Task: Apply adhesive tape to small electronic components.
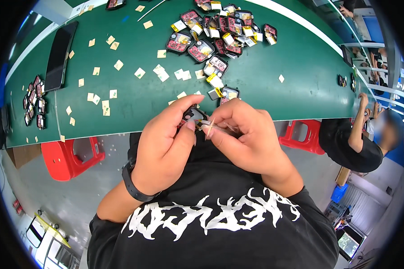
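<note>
Close to my body, just over the table's near edge, my left hand [164,139] is closed around a small black electronics housing [194,114]. Its open side faces up, partly covered by my fingers. Right beside it, my right hand [247,134] pinches a thin pale piece [211,127] between thumb and forefinger, seen almost edge-on. The curled fingers hide whatever else that hand may hold. Just beyond my hands lies another open housing [229,93] with a silver battery [214,93] beside it. Another housing [216,66] is farther back, near a yellow-edged battery [215,80].
A heap of open housings [229,38] with batteries covers the table's far middle. More housings [34,99] cluster at far left, near a black flat panel [60,56]. Small pale squares [118,65] are scattered about. Red stools [72,159] stand below; a co-worker [359,139] sits at right.
</note>
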A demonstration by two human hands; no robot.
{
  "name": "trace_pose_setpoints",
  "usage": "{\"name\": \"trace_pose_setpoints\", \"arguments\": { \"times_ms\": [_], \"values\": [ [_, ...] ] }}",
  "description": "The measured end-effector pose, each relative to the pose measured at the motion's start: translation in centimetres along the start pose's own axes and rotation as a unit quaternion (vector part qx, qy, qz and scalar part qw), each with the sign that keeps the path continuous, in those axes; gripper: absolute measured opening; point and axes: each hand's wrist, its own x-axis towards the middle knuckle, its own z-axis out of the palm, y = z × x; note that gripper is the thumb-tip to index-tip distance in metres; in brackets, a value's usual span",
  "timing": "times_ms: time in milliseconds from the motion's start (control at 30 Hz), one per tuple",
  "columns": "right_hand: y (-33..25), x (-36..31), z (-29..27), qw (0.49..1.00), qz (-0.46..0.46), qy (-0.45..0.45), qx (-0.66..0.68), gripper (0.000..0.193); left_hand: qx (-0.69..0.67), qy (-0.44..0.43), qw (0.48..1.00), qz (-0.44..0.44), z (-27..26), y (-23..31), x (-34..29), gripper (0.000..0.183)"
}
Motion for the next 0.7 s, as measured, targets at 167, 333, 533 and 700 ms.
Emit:
{"name": "trace_pose_setpoints", "arguments": {
  "times_ms": [167,333,533,700],
  "values": [
    [0.6,-0.1,0.8,0.998,0.0,0.022,0.058,0.015,0.037,0.002,0.999,0.034,0.1,-0.4,0.4,0.041],
    [-0.4,0.4,0.1,0.999,0.011,0.005,-0.041,0.01,0.081,-0.018,0.994,0.07,0.0,-0.7,0.5,0.044],
    [0.4,0.3,0.3,0.996,0.073,0.046,0.006,0.007,0.11,-0.03,0.99,0.088,-0.2,-1.1,1.0,0.048],
    [0.6,0.5,0.8,0.996,0.069,0.053,0.004,0.007,0.112,-0.032,0.989,0.091,-0.2,-1.7,1.4,0.049]
  ]
}}
